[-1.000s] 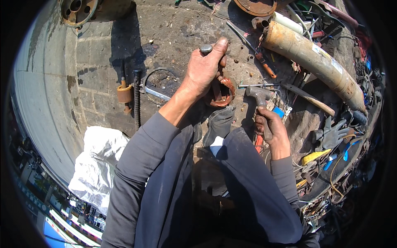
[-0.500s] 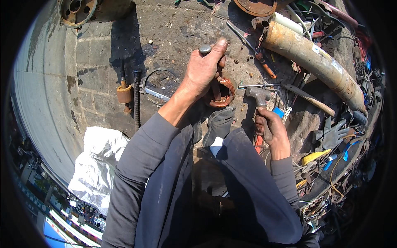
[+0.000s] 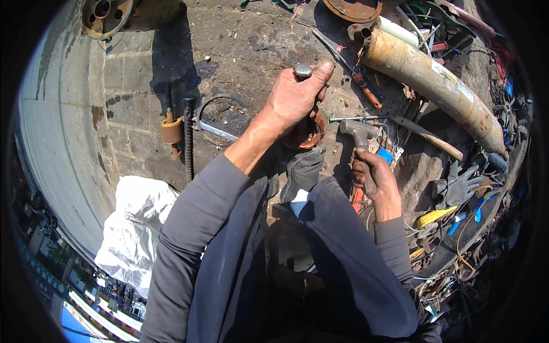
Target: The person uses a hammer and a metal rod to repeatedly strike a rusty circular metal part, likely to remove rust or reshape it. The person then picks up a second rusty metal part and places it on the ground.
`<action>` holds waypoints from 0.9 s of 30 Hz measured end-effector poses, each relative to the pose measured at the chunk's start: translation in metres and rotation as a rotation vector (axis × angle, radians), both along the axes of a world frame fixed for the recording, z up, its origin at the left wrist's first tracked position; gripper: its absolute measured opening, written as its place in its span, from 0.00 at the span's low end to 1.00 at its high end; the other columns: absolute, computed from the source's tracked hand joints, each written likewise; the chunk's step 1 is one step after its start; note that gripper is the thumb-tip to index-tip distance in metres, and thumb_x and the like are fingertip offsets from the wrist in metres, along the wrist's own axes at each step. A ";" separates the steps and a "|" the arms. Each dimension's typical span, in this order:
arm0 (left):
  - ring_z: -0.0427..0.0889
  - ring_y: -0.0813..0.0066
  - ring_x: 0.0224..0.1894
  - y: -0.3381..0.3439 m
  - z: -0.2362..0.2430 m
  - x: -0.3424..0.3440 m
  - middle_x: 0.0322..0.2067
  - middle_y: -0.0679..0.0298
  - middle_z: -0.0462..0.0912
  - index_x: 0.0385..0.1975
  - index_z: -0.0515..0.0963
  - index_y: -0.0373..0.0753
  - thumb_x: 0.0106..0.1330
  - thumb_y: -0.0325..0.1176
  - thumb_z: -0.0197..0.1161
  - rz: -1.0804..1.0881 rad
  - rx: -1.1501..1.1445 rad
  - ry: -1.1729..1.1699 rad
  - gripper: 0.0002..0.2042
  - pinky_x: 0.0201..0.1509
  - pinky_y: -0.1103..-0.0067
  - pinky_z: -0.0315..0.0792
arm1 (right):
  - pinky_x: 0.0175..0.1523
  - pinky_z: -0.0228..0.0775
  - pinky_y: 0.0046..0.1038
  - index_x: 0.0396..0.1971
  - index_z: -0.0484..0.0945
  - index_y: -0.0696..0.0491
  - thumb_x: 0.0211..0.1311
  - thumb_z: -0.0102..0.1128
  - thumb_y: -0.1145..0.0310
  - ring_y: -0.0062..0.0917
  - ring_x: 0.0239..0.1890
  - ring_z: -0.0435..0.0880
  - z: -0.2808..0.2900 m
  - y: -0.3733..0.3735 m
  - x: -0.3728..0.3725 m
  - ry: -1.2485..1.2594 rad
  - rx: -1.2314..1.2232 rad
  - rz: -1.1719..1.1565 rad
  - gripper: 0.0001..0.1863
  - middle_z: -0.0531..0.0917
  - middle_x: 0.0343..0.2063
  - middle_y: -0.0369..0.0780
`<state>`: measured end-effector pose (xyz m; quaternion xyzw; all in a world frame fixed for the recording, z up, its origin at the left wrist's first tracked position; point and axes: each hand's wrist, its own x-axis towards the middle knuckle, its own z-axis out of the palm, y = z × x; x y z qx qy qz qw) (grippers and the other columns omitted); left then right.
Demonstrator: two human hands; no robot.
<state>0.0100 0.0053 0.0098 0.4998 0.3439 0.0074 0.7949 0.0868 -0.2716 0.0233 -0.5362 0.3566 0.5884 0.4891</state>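
Note:
My left hand (image 3: 293, 98) is closed around a steel chisel or punch, its round struck end (image 3: 302, 71) standing up past my thumb. Its lower end is hidden by the hand. Just below, a ring-shaped copper-wound motor stator (image 3: 310, 139) sits on the ground by my shoe (image 3: 303, 171), partly covered by that hand. On the right, my right hand (image 3: 377, 178) grips the handle of a hammer, whose grey metal head (image 3: 355, 129) is apart from the chisel.
A rotor (image 3: 171, 131), a ribbed bar (image 3: 189, 137) and a wire hoop (image 3: 223, 98) lie to the left. A long rusty cylinder (image 3: 434, 83), an orange-handled screwdriver (image 3: 366, 90), a wooden-handled tool (image 3: 429, 137) and grey gloves (image 3: 460, 186) lie right. White sheeting (image 3: 137, 228) is lower left.
My left hand and the chisel have shifted to the right and slightly nearer, covering more of the stator. My right hand and the hammer stay in place.

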 end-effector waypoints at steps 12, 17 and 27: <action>0.67 0.85 0.23 -0.017 0.002 0.011 0.18 0.75 0.72 0.23 0.77 0.40 0.77 0.56 0.60 -0.078 0.149 0.040 0.26 0.27 0.80 0.63 | 0.18 0.57 0.22 0.39 0.75 0.52 0.74 0.59 0.62 0.18 0.13 0.68 0.001 -0.002 0.002 0.001 0.036 0.030 0.09 0.72 0.19 0.31; 0.67 0.85 0.23 -0.018 -0.001 0.007 0.18 0.75 0.72 0.22 0.77 0.40 0.77 0.56 0.60 -0.027 0.163 0.033 0.26 0.27 0.79 0.63 | 0.18 0.57 0.21 0.37 0.75 0.50 0.74 0.58 0.63 0.17 0.13 0.68 0.012 0.015 0.002 -0.058 -0.067 0.035 0.08 0.72 0.18 0.31; 0.67 0.84 0.22 -0.021 -0.002 0.008 0.16 0.74 0.72 0.19 0.76 0.39 0.76 0.52 0.63 -0.029 0.203 0.019 0.26 0.26 0.77 0.64 | 0.17 0.56 0.16 0.47 0.79 0.58 0.73 0.64 0.57 0.11 0.12 0.67 0.213 0.145 0.066 -1.351 0.069 0.624 0.17 0.74 0.18 0.31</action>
